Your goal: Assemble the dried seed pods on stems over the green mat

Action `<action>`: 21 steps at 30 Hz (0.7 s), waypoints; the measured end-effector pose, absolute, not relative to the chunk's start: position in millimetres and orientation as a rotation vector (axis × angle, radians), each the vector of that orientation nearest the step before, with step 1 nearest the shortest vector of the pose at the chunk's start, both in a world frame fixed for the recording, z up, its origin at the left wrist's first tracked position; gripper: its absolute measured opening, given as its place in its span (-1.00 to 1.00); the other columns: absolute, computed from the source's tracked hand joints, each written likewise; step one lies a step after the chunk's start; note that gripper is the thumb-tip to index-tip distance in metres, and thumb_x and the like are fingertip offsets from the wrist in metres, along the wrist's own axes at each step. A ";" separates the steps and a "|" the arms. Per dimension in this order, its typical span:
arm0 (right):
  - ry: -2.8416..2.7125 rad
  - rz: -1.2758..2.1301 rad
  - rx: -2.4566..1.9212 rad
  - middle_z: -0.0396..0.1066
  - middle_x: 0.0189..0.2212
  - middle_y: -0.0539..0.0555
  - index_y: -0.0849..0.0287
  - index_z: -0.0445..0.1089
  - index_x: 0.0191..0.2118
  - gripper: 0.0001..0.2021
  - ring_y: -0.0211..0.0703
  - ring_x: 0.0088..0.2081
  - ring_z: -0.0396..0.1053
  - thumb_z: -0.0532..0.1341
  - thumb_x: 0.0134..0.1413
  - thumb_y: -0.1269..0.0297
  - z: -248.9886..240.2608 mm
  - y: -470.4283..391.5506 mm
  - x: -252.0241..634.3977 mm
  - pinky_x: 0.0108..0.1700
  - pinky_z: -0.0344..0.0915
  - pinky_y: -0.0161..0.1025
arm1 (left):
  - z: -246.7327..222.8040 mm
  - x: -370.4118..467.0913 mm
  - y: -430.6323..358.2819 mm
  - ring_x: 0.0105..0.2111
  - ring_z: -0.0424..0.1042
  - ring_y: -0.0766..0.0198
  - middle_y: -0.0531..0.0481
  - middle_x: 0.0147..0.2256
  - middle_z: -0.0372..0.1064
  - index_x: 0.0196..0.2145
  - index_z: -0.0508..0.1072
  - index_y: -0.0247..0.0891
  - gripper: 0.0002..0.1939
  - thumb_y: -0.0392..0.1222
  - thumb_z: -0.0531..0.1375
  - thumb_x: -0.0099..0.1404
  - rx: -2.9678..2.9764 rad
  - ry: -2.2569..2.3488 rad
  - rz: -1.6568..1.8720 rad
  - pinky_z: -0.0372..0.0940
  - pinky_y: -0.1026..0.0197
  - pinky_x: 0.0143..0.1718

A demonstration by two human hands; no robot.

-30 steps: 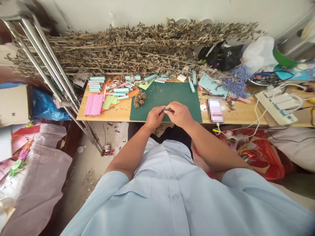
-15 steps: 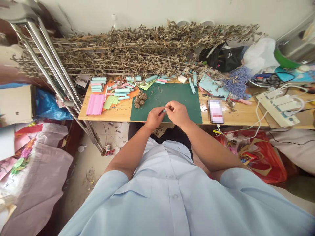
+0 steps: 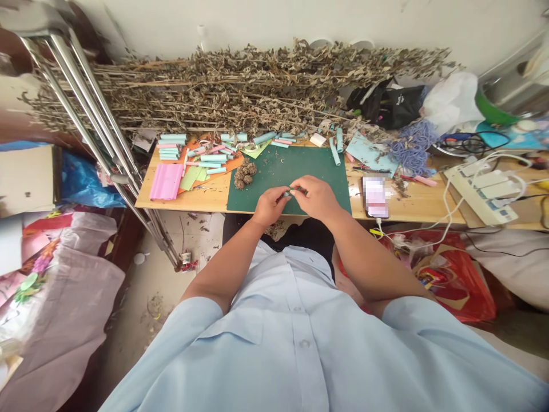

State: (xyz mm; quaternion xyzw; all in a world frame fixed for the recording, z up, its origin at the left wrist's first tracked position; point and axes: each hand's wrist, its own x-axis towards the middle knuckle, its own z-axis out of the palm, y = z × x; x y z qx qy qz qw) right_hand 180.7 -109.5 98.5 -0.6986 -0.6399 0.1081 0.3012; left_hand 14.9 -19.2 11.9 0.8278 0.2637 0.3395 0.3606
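Observation:
Over the front edge of the green mat (image 3: 313,166), my left hand (image 3: 271,206) is closed on a small light-blue paper roll (image 3: 286,194). My right hand (image 3: 315,197) is beside it, its fingertips pinched at the roll's right end; whether they hold anything is too small to tell. A clump of brown dried plant balls (image 3: 245,173) lies on the mat's left part. Left of the mat are several blue and pink paper rolls (image 3: 214,158), green paper pieces (image 3: 193,178) and pink paper sheets (image 3: 165,182).
Dried plant stalks (image 3: 214,91) lie along the back. To the right are a phone (image 3: 376,197), purple string (image 3: 414,146) and a white power strip (image 3: 482,191) with cables. Metal crutches (image 3: 81,97) lean at the left table edge (image 3: 143,197).
My right hand has shifted slightly right, its fingertips a little farther from my left hand. The left hand stays almost in place with the roll.

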 end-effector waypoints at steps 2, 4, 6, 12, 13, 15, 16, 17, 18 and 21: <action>-1.533 0.333 -1.838 0.60 -0.18 0.12 0.08 0.55 -0.14 -0.82 -0.03 -0.22 0.52 0.22 0.20 0.31 89.3 -107.9 186.6 -0.07 0.45 -0.06 | 10.4 15.9 -19.0 -0.07 0.56 0.14 -0.15 -0.10 0.61 0.06 0.59 -0.23 -0.72 -0.08 0.24 0.50 2.130 0.697 0.880 0.46 0.07 0.08; -1.421 0.433 -1.807 0.61 -0.22 0.09 0.08 0.55 -0.12 -0.80 -0.03 -0.23 0.55 0.24 0.16 0.28 76.9 -107.5 188.6 -0.06 0.49 -0.04 | 8.8 16.4 -18.6 -0.05 0.56 0.14 -0.16 -0.08 0.61 0.06 0.59 -0.22 -0.72 -0.08 0.25 0.49 2.127 0.700 0.883 0.46 0.06 0.10; -1.348 0.532 -1.759 0.63 -0.23 0.06 0.07 0.55 -0.06 -0.75 -0.04 -0.21 0.58 0.26 0.15 0.24 65.8 -108.7 184.6 -0.04 0.52 -0.03 | 7.4 16.4 -18.2 -0.04 0.56 0.14 -0.16 -0.06 0.61 0.07 0.59 -0.22 -0.72 -0.09 0.24 0.50 2.129 0.694 0.883 0.46 0.05 0.11; -1.295 0.405 -1.720 0.66 -0.12 0.12 0.05 0.55 0.02 -0.71 -0.02 -0.10 0.62 0.24 0.23 0.20 64.4 -110.3 173.9 0.07 0.52 0.00 | 5.3 15.9 -18.3 -0.04 0.56 0.13 -0.18 -0.06 0.61 0.09 0.58 -0.23 -0.71 -0.10 0.24 0.50 2.130 0.692 0.894 0.46 0.05 0.10; -1.285 0.359 -1.726 0.65 -0.10 0.13 0.07 0.55 0.02 -0.71 -0.02 -0.10 0.61 0.22 0.24 0.21 65.6 -108.6 179.2 0.08 0.52 0.00 | 5.3 16.2 -18.6 -0.05 0.56 0.14 -0.17 -0.05 0.61 0.09 0.58 -0.23 -0.71 -0.10 0.24 0.50 2.135 0.693 0.893 0.46 0.05 0.10; -1.259 0.276 -1.765 0.65 -0.11 0.14 0.09 0.55 0.02 -0.70 -0.02 -0.11 0.60 0.20 0.24 0.26 64.5 -103.5 195.5 0.07 0.51 0.01 | 5.7 16.8 -19.1 -0.03 0.56 0.14 -0.16 -0.05 0.61 0.09 0.59 -0.22 -0.72 -0.12 0.25 0.50 2.143 0.693 0.891 0.46 0.05 0.11; -1.272 0.262 -1.804 0.64 -0.12 0.15 0.11 0.56 0.01 -0.70 -0.02 -0.13 0.59 0.20 0.21 0.29 61.7 -100.4 205.1 0.06 0.50 0.01 | 6.0 17.2 -19.2 -0.02 0.56 0.13 -0.16 -0.05 0.61 0.08 0.59 -0.21 -0.73 -0.13 0.25 0.49 2.144 0.695 0.893 0.45 0.05 0.12; -1.285 0.266 -1.853 0.64 -0.14 0.15 0.12 0.56 0.00 -0.69 -0.02 -0.18 0.58 0.20 0.18 0.33 57.5 -97.1 214.3 0.02 0.51 0.01 | 6.2 17.5 -19.3 -0.01 0.57 0.13 -0.16 -0.05 0.61 0.08 0.59 -0.21 -0.73 -0.14 0.26 0.49 2.143 0.698 0.895 0.45 0.05 0.13; -1.320 0.289 -1.898 0.64 -0.13 0.15 0.13 0.56 0.00 -0.67 -0.03 -0.22 0.57 0.21 0.14 0.36 52.3 -93.8 222.3 -0.01 0.50 0.00 | 6.4 17.8 -19.4 0.00 0.57 0.12 -0.16 -0.05 0.61 0.08 0.59 -0.21 -0.73 -0.14 0.26 0.49 2.140 0.702 0.896 0.45 0.04 0.14; -1.438 0.340 -1.937 0.62 -0.05 0.16 0.14 0.53 0.09 -0.60 -0.08 -0.26 0.53 0.24 0.12 0.39 35.7 -85.0 234.1 -0.04 0.48 -0.04 | 6.4 18.1 -19.1 0.01 0.56 0.12 -0.16 -0.03 0.61 0.09 0.58 -0.21 -0.73 -0.16 0.27 0.48 2.136 0.705 0.895 0.45 0.04 0.15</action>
